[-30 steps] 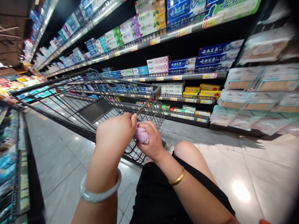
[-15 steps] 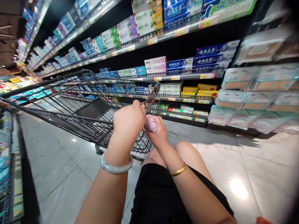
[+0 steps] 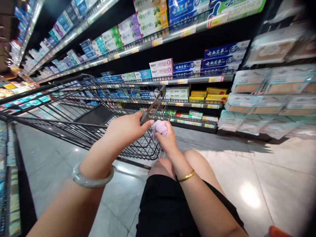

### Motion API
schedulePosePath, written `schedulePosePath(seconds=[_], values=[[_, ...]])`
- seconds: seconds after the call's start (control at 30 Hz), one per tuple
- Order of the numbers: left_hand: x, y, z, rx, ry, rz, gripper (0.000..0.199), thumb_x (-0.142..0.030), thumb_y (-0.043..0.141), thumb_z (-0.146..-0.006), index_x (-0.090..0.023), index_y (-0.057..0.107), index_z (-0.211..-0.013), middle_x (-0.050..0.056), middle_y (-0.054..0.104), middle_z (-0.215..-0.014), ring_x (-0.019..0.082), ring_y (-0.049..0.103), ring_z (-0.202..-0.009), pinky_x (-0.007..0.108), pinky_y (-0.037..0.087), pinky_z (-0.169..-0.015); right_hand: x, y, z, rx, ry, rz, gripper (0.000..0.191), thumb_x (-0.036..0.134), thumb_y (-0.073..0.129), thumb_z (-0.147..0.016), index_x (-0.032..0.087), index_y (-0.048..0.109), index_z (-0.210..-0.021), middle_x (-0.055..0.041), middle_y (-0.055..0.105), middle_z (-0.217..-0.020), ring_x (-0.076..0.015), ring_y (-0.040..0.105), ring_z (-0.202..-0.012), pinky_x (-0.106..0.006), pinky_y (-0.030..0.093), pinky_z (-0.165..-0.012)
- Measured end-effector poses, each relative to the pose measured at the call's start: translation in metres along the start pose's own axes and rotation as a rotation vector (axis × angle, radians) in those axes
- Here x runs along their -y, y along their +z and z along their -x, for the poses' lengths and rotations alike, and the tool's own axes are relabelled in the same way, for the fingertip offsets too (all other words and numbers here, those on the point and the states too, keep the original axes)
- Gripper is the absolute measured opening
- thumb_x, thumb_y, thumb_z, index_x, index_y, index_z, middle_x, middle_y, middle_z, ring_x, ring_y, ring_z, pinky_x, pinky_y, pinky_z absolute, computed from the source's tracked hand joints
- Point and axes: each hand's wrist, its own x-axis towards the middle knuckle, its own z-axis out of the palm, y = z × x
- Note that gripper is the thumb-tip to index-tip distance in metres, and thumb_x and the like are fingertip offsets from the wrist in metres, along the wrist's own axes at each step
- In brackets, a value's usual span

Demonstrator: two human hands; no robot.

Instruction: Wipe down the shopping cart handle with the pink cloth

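A black wire shopping cart (image 3: pixel 98 123) stands in front of me, slanting off to the left. My left hand (image 3: pixel 125 128) is closed over the near corner of its rim, thumb pointing right toward the cloth; its other fingers are mostly hidden. In my right hand (image 3: pixel 169 138) is a bunched lilac cloth (image 3: pixel 160 127), squeezed just beside the cart's end. The left thumb tip comes close to the cloth; whether they touch I cannot tell.
Shelves (image 3: pixel 195 80) of toothpaste boxes (image 3: pixel 224 57) run along the far side of the aisle. Packaged goods hang in clear bags (image 3: pixel 249 102) at the right. Another shelf edge (image 3: pixel 14 197) lies at the left, with grey floor tiles (image 3: pixel 222 171) between. My knees are close to the cart.
My left hand has shifted left and lower, away from the cloth, and its thumb now extends. More of the cloth shows in my right hand, which stays nearly in place.
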Motion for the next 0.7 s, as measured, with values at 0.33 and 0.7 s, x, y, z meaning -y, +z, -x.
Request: schedulePosePath(seconds=[0.33, 0.7], values=[[-0.016, 0.012, -0.013, -0.145, -0.098, 0.013, 0.056, -0.055, 0.031, -0.096, -0.021, 0.075, -0.102, 0.016, 0.078, -0.096, 0.035, 0.073, -0.093, 0.042, 0.053, -0.076, 0.016, -0.010, -0.001, 0.005, -0.200, -0.018, 0.046, 0.022, 0.065, -0.069, 0.025, 0.062, -0.115, -0.0051, 0.068, -0.114, -0.0243, 0.063, -0.107, -0.038, 0.053, -0.096], [-0.028, 0.019, -0.030, -0.231, -0.128, 0.001, 0.056, -0.052, 0.032, -0.096, -0.019, 0.077, -0.098, 0.016, 0.078, -0.094, 0.037, 0.074, -0.094, 0.044, 0.054, -0.077, 0.015, -0.007, -0.002, 0.023, -0.149, 0.000, 0.047, 0.023, 0.066, -0.070, 0.026, 0.063, -0.116, -0.0043, 0.068, -0.113, -0.0242, 0.063, -0.104, -0.037, 0.052, -0.094]])
